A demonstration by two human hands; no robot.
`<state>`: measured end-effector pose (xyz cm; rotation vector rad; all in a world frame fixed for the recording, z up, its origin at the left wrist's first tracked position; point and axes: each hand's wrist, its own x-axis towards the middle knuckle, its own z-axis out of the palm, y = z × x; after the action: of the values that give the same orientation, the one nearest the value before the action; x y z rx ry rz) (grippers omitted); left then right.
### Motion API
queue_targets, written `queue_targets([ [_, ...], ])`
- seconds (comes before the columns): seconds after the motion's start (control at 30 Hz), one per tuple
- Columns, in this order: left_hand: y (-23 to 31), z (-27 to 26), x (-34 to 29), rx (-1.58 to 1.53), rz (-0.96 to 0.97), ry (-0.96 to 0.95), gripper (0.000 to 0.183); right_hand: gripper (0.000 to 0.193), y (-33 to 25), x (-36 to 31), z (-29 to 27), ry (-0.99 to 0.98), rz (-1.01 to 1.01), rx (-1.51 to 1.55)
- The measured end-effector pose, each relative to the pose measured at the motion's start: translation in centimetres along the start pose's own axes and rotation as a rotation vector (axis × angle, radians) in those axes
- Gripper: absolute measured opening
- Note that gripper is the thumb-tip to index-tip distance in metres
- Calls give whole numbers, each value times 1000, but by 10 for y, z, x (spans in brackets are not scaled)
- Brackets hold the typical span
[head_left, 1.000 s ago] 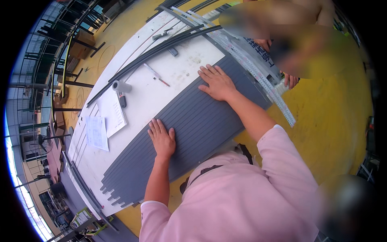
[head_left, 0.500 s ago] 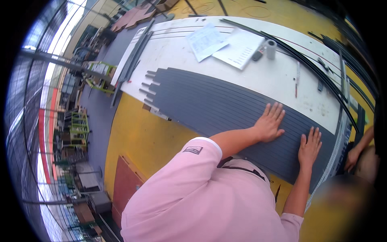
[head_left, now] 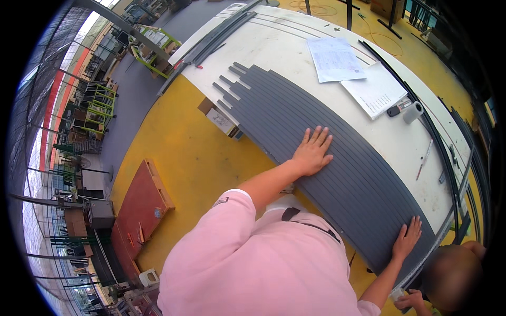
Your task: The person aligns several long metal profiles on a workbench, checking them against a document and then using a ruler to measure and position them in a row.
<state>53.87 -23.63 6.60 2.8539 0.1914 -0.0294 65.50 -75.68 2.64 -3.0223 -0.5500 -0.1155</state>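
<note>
Dark grey slats (head_left: 295, 113) lie side by side as one long panel on the white table (head_left: 284, 39). At the far left their ends are uneven, with several sticking out. My left hand (head_left: 312, 151) rests flat on the middle of the panel, fingers spread. Lower right, my right hand (head_left: 407, 239) lies flat near the panel's other end, its fingers stretched out. Neither hand grips anything. Beyond the right end a co-worker's hand (head_left: 410, 300) is close to a small whitish object (head_left: 397, 295) at the table's edge; its kind is unclear.
Printed sheets (head_left: 336, 60), an open notebook (head_left: 375, 92), a pale roll (head_left: 413, 112) and a pen (head_left: 425, 159) lie behind the panel. Long black strips (head_left: 421, 100) run along the far side. Grey profiles (head_left: 219, 37) lie at the left end. A reddish board (head_left: 139, 210) is on the floor.
My view has swung, so the table sits differently in it. My left hand has slid left along the slats, farther from my right. The co-worker has come closer to the panel's right end.
</note>
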Motion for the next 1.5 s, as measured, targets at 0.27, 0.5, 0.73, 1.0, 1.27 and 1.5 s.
queue_targets([
  [0.27, -45, -1, -18, -88, 176, -69, 81, 55, -76, -2, 19, -3, 418, -58],
  [0.5, -65, 9, -16, -153, 452, -67, 78, 52, -362, 32, 9, 17, -14, 185],
  [0.73, -80, 12, -18, -656, 474, 44, 51, 49, -399, -2, 13, -12, -163, 102],
  [1.0, -237, -92, -78, -580, 12, 420, 31, 44, -406, -7, 15, 60, -116, 207],
  [1.27, -431, -137, -99, -357, -670, 305, 34, 43, -423, -5, 17, 59, -32, 141],
  [1.5, -475, -152, -83, -480, -463, -54, 40, 47, -466, -14, 32, 76, 436, 82],
])
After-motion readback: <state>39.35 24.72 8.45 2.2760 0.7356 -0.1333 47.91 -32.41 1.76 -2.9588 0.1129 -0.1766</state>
